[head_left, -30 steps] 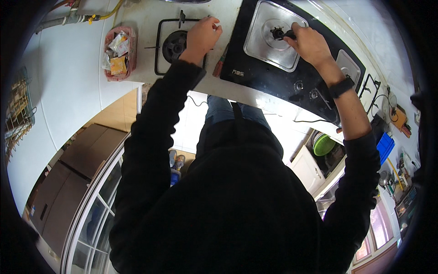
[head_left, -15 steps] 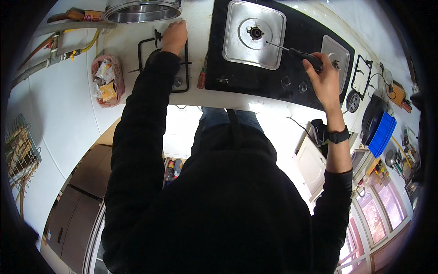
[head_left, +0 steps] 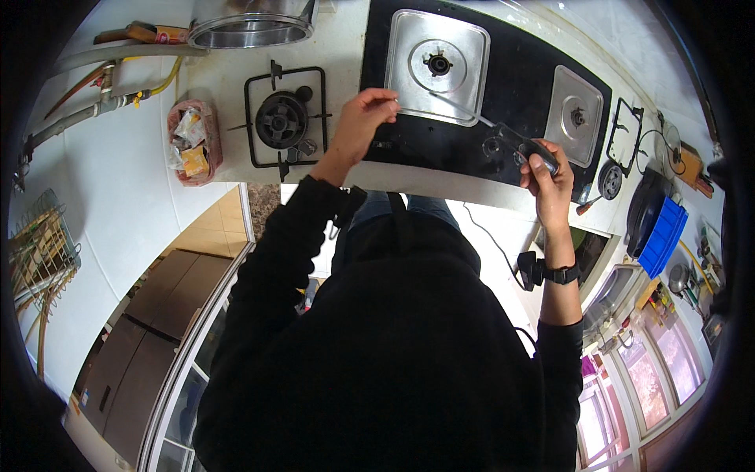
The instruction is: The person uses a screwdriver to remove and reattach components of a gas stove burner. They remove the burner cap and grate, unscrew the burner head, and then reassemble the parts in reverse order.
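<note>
1. Step in hand, by the look: screwdriver work at the black hob. Driver is in R hand, above hob's front part; shaft slants up-left, tip over near part of larger steel plate. Can't tell if tip touches.
2. To do it well (my judgement): firm grip on handle, tip clear of plate & glass while moving; line shaft up straight w/ any screw before pressing, else it may slip & scratch.
3. L hand best kept out of tip's line, imo; any small part pinched there could drop thru the burner hole.
4. R fingers: closed round handle, thumb on near side.
5. L hand: by plate's L edge, thumb & index nearly together, v. narrow gap. Poss. sth tiny betw. tips; too small to tell.
6. Pan stand w/ dark burner on worktop, L of hob, apart from both hands.
</note>
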Demonstrator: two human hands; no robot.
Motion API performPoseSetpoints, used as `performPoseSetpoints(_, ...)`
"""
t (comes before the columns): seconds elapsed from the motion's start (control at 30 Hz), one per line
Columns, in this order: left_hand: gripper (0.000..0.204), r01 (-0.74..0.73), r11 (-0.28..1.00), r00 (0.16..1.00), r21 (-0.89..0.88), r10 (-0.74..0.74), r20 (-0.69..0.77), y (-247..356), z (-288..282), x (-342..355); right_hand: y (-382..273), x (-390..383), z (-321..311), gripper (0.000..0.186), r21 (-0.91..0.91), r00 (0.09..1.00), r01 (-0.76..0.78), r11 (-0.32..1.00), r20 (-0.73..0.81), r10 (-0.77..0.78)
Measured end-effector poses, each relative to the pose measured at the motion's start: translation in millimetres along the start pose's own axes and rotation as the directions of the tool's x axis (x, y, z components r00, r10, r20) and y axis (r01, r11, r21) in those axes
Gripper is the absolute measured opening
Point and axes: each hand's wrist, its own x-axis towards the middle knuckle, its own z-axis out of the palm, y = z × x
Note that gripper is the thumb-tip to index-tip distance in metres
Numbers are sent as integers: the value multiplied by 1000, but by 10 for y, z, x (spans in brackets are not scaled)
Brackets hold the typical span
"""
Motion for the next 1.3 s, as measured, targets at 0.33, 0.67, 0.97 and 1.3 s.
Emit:
performPoseSetpoints(0.33,25,130,931,985,-341,-83,150,58,207,-262,-147,-44,46,36,-52,990,44,998,133,-37)
performPoseSetpoints(0.67,26,94,922,987,-377,-36,156,125,296,-299,-124,-47,24,36,-124,987,74,990,150,-55)
performPoseSetpoints(0.97,27,118,951,988,-286,-85,128,128,304,-226,-260,-22,26,38,-290,947,281,915,241,-214)
performPoseSetpoints(1.3,27,-241,855,963,459,154,220,520,121,220,-601,514,-57,40,-348,950,256,902,264,-168)
